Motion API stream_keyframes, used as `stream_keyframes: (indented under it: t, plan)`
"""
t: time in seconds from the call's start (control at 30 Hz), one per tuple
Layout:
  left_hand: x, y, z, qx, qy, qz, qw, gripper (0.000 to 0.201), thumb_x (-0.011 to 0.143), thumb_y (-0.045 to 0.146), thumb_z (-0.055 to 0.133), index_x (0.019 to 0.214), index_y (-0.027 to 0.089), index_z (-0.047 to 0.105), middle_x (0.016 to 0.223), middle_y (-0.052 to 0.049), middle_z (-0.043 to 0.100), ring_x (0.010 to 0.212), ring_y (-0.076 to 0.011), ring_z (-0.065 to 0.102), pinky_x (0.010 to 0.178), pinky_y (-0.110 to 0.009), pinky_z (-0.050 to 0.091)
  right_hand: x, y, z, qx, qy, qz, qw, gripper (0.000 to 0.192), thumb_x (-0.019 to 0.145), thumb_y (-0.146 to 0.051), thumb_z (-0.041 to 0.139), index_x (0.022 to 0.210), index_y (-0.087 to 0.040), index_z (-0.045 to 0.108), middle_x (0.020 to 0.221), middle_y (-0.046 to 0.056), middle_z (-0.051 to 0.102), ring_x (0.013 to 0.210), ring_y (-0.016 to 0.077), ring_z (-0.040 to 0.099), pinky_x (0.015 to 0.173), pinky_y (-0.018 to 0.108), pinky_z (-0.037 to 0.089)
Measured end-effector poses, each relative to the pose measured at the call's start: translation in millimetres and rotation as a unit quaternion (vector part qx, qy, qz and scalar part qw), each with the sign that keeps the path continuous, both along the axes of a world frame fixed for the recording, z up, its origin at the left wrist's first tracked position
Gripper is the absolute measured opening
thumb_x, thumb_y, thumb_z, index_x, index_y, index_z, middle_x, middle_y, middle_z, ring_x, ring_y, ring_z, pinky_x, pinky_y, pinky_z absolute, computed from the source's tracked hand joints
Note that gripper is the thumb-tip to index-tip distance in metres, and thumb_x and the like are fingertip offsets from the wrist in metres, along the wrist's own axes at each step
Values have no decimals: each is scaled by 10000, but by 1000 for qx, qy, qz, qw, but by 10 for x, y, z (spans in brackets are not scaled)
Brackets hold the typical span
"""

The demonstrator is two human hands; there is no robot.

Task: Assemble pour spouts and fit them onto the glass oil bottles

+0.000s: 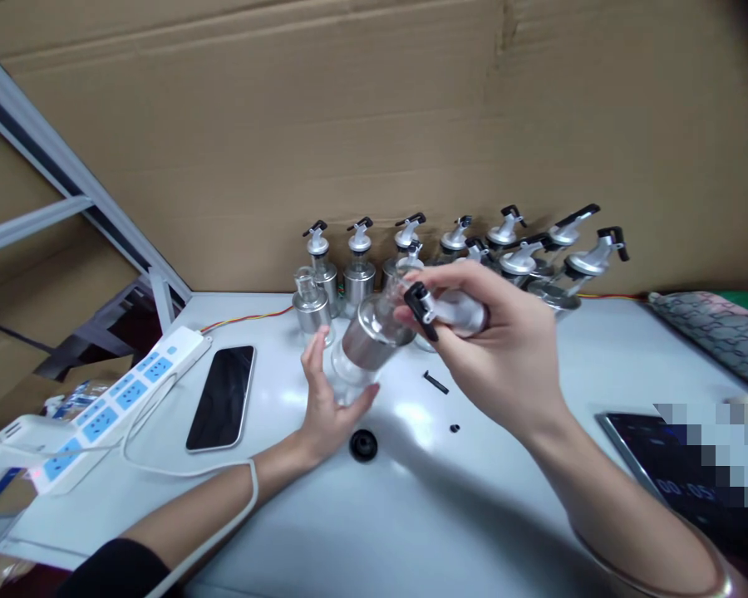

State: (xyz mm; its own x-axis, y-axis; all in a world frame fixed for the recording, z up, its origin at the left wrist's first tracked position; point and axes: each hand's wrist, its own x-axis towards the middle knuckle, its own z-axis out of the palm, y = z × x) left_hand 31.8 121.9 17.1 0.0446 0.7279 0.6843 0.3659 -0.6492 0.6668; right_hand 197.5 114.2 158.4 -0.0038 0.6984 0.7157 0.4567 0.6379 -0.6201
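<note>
My right hand (511,349) is closed around a silver pourer top (461,312) with a black lever. Its thumb and fingertips also pinch near the neck of a glass bottle with a metal sleeve (369,334), which tilts above the table. My left hand (327,415) is below the bottle's base, fingers and thumb spread either side of it; whether they touch the glass I cannot tell. A black round cap (363,446), a black lever piece (435,382) and a tiny black part (455,428) lie on the table near my hands.
Several bottles with pourer tops (359,278) stand along the cardboard wall (287,124), beside one topless bottle (312,309). At left are a phone (221,399), a power strip (121,407) and a white cable (190,472). A timer screen (654,465) lies at right.
</note>
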Motion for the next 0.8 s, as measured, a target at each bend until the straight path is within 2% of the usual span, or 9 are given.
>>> stream_keyframes:
  t: [0.1, 0.17, 0.37, 0.5, 0.57, 0.63, 0.7, 0.8]
  plan:
    - [14, 26, 36, -84, -49, 27, 995, 776, 886, 321, 573, 1465, 354, 56, 1549, -58, 133, 1457, -245, 88, 1188, -495, 114, -101, 64, 30, 100, -32, -27, 994, 307, 727, -29, 520, 871, -272, 643, 935, 9, 709, 924, 224, 661, 809, 377, 527]
    - [9, 59, 31, -120, -77, 27, 989, 758, 904, 313, 544, 1466, 365, 38, 1572, -27, 76, 1463, -228, 48, 1198, -474, 88, -164, 153, -5, 128, -69, -29, 989, 323, 721, -28, 497, 883, -268, 638, 973, 23, 708, 1002, 234, 645, 864, 395, 514]
    - [-15, 190, -103, -178, -95, 35, 979, 859, 857, 145, 565, 1471, 378, 12, 1585, 11, -19, 1459, -235, -34, 1200, -491, 62, -269, 508, -303, 128, -128, -3, 983, 323, 707, -8, 468, 930, -196, 608, 966, 80, 703, 900, 212, 666, 768, 325, 519]
    - [-5, 139, -46, -165, -54, 51, 984, 899, 803, 50, 562, 1466, 391, 59, 1583, 10, -50, 1459, -262, -43, 1186, -547, 58, -294, 652, -430, 90, -139, -19, 986, 290, 704, -13, 479, 906, -186, 595, 922, 89, 697, 863, 214, 657, 732, 309, 499]
    - [4, 85, 15, -118, -29, 38, 992, 839, 805, 52, 545, 1457, 381, 131, 1583, 0, -2, 1462, -261, 5, 1185, -543, 90, -299, 691, -464, 61, -142, -22, 988, 269, 703, -25, 485, 890, -187, 589, 894, 83, 690, 831, 212, 650, 724, 306, 489]
    - [9, 54, 52, -89, -11, 5, 996, 757, 816, 61, 520, 1439, 360, 211, 1569, -21, 120, 1457, -253, 103, 1181, -528, 150, -300, 717, -498, 38, -144, -19, 989, 244, 708, -39, 491, 881, -181, 587, 874, 83, 684, 808, 211, 643, 718, 305, 482]
    - [11, 60, 52, -101, -9, -30, 994, 704, 820, 64, 500, 1424, 338, 263, 1541, -40, 222, 1440, -247, 187, 1171, -514, 209, -300, 742, -535, 26, -143, -15, 989, 229, 717, -51, 494, 881, -180, 588, 873, 81, 684, 802, 208, 640, 716, 303, 481]
    - [9, 115, 17, -144, -23, -65, 987, 641, 818, 69, 488, 1389, 323, 343, 1522, -40, 273, 1424, -244, 235, 1164, -503, 242, -303, 796, -576, 17, -134, -15, 991, 227, 727, -57, 501, 888, -184, 598, 872, 73, 689, 812, 206, 642, 724, 303, 483]
